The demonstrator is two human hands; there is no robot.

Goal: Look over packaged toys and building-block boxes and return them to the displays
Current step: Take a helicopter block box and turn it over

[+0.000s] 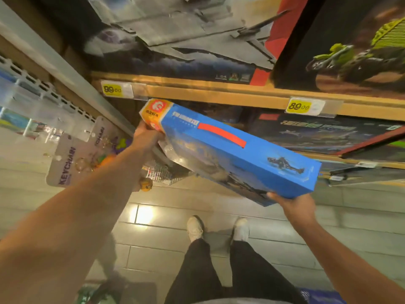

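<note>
The left hand (146, 134) and right hand (291, 201) grip opposite ends of the long blue cardboard building-block box (236, 150) (red handle uppermost), tilted before the wooden shelf (219, 93).

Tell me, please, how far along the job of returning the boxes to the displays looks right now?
Done: other boxes already stand on the upper shelf, among them a grey spaceship box and a motorcycle box. In hand: the blue box is off the shelves, tilted, gripped by the left hand at its orange end and the right hand at the other. Left: setting it into the display.
</note>
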